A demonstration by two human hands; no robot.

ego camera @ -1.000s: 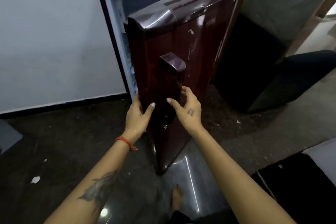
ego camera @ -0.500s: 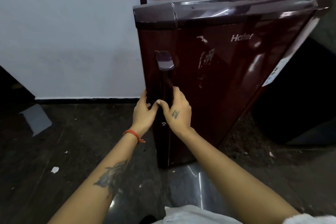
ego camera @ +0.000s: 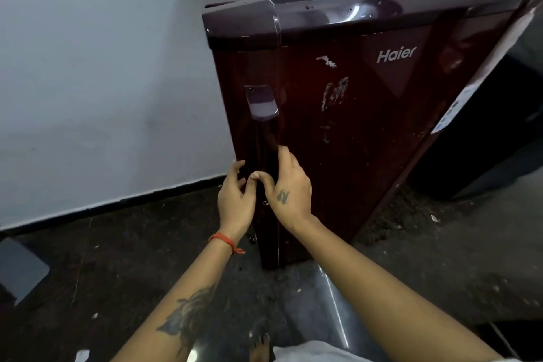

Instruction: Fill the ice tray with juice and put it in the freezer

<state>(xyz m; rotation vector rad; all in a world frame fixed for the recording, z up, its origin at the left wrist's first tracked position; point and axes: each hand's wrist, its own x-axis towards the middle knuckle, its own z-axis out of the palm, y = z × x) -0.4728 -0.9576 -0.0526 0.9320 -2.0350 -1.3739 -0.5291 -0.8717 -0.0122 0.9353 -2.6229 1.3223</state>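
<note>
A small dark red fridge (ego camera: 367, 114) stands on the floor against the white wall, its door closed flat against the body. A long vertical door handle (ego camera: 263, 126) runs down the door's left side. My right hand (ego camera: 289, 188) rests on the lower handle, fingers curled over it from the right. My left hand (ego camera: 235, 200) is just left of the handle at the door's edge, fingers spread, thumb touching my right thumb. The ice tray and juice are out of sight.
A dark stone floor (ego camera: 117, 273) with bits of litter spreads in front. A black object (ego camera: 484, 141) stands right of the fridge. A grey flat thing (ego camera: 20, 267) lies at far left. My bare foot (ego camera: 260, 347) shows at the bottom.
The fridge door swung from wide open to closed, with both hands on its handle side. My left fingers have come off the door edge and spread.
</note>
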